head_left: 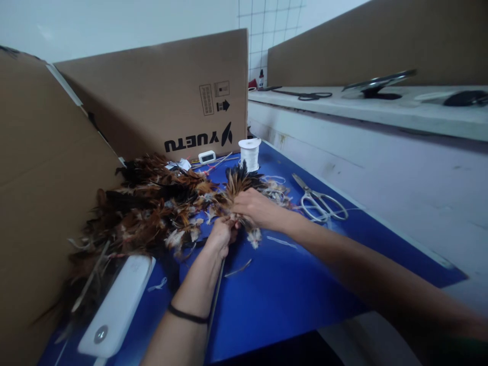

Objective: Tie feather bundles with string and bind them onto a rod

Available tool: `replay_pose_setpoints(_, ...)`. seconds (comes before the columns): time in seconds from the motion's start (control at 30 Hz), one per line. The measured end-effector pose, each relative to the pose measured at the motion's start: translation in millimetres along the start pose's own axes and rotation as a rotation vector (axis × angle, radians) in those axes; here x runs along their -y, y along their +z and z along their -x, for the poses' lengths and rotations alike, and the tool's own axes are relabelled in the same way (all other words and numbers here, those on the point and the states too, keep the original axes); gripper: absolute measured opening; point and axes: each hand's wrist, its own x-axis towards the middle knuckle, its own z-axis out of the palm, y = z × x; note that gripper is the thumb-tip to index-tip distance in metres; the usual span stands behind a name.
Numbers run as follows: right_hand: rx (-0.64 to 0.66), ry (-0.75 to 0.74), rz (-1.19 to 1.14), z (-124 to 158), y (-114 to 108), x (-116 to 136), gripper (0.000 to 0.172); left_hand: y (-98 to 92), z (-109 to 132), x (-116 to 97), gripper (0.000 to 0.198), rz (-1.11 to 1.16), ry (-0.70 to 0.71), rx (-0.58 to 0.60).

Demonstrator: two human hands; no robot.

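A bunch of brown and black feathers (238, 180) stands up in front of my hands. My right hand (253, 206) is closed over the lower part of this bunch, fingertips hidden among the feathers. Just below and left, my left hand (224, 235) is closed at the bunch's base. From under it a thin stick (216, 297) runs down beside my forearm, and its upper end is hidden. Loose pale fluffy feathers (254, 237) hang below my right hand. To the left lies a large heap of brown feathers (148, 203).
Open-handled scissors (320, 201) lie right on the blue tabletop (290, 305). A white spool (249, 155) and a small digital display (207, 157) stand behind. A white oblong device (118, 307) lies front left. Cardboard (152, 96) walls the left and back; a ledge (419, 114) runs along the right.
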Motion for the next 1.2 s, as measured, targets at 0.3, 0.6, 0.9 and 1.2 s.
replay_pose_setpoints(0.3,0.081,-0.095,0.023,53,13,12,0.019,-0.3,-2,-1,0.012,-0.008,-0.033,-0.041)
replay_pose_setpoints(0.6,-0.001,-0.023,-0.424,61,-11,28,0.018,-0.7,-2,-1,0.015,-0.027,-0.043,-0.034)
replay_pose_setpoints(0.9,-0.082,0.144,-0.407,30,5,4,0.023,1.8,-2,1,0.010,-0.043,-0.078,-0.018)
replay_pose_setpoints(1.2,0.052,0.178,-0.351,17,9,1,0.022,3.4,-1,2,0.012,-0.106,-0.074,-0.007)
